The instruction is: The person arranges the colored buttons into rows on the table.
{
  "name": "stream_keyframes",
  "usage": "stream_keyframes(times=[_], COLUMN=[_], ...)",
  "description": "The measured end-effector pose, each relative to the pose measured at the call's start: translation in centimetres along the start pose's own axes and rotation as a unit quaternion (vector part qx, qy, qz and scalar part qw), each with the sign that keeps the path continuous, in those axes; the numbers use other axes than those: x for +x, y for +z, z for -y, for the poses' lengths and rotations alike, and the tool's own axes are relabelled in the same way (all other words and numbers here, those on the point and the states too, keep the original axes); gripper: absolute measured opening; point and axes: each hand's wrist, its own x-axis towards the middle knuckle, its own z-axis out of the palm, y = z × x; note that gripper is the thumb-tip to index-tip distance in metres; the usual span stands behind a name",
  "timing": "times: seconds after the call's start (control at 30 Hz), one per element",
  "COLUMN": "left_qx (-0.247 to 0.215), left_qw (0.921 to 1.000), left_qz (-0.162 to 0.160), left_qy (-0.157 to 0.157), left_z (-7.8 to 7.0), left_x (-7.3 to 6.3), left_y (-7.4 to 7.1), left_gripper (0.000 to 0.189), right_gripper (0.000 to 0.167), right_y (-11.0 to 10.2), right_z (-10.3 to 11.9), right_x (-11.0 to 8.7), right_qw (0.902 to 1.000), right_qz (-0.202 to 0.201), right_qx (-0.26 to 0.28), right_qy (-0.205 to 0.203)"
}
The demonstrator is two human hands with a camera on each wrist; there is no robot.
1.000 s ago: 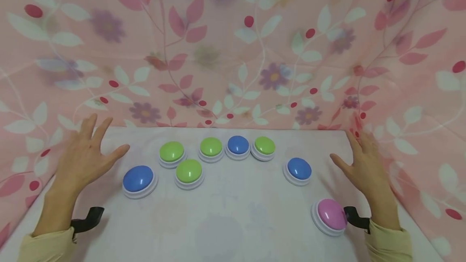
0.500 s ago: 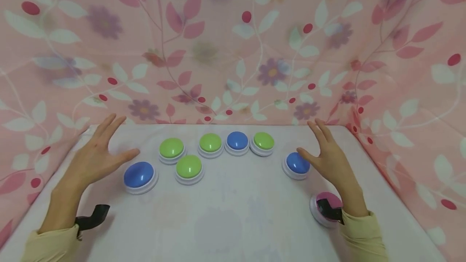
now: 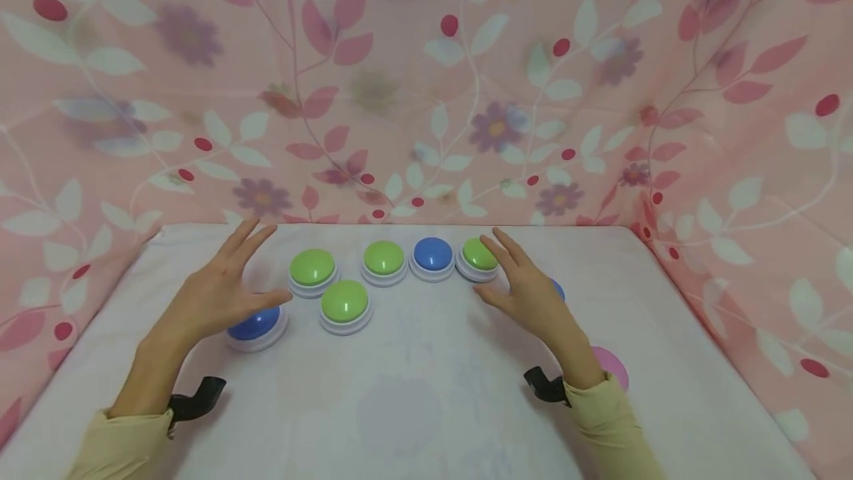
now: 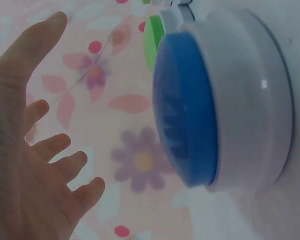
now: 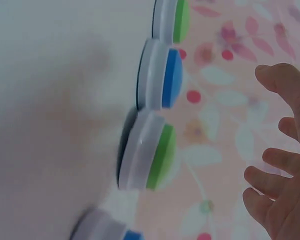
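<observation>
Both hands hover above a white table among round push buttons with white bases. My left hand [image 3: 216, 291], fingers spread and holding nothing, partly covers the left blue button [image 3: 256, 324]; in the left wrist view that blue button [image 4: 185, 110] stands apart from the fingers. Also empty, my right hand [image 3: 533, 302] is over the table near the right green button [image 3: 478, 254]. Behind that hand, the right blue button [image 3: 557, 289] is mostly hidden, and the forearm partly hides a pink button [image 3: 611, 367]. The right wrist view shows the green button [image 5: 161, 157] apart from the fingers.
More green buttons [image 3: 383, 258] and a blue button [image 3: 433, 254] stand along the table's back. Another green button [image 3: 344, 302] sits nearer the front. Pink floral cloth [image 3: 400, 95] hangs behind and at the sides. Each wrist carries a black mount [image 3: 200, 398].
Both hands have moved inward: the left one rightward over the blue button, the right one leftward past the right blue button. The buttons keep their places on the table.
</observation>
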Motion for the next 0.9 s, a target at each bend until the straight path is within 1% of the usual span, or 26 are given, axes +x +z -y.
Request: stream_keyframes(times=[0.1,0.27,0.33,0.5,0.7,0.9], left_qx=[0.015,0.022,0.021,0.015,0.019,0.029], left_qw=[0.9995,0.9985,0.9976,0.9949,0.9942,0.9923], left_qz=[-0.006,-0.005,-0.003,-0.005,0.018,0.036], left_qy=[0.027,0.051,0.066,0.099,0.104,0.114], left_z=[-0.3,-1.0,-1.3,-1.6,-2.2,-2.9], left_x=[0.0,0.2,0.4,0.7,0.9,1.0], left_y=[0.7,1.6,1.8,2.8,3.9,5.1], left_gripper=[0.105,0.106,0.107,0.104,0.102,0.103], right_gripper=[0.08,0.079,0.079,0.078,0.077,0.079], right_y=[0.9,2.4,2.9,3.9,5.6,7.4], right_z=[1.0,2.3,2.8,4.0,5.6,7.5], right_x=[0.4,1.0,1.2,1.8,2.8,3.7], right_qw=[0.9996,0.9988,0.9986,0.9975,0.9953,0.992], right_qz=[0.027,0.049,0.053,0.06,0.059,0.089], right_qx=[0.008,0.006,0.005,0.013,0.016,0.02], right_qy=[0.004,0.002,-0.004,-0.035,-0.074,-0.087])
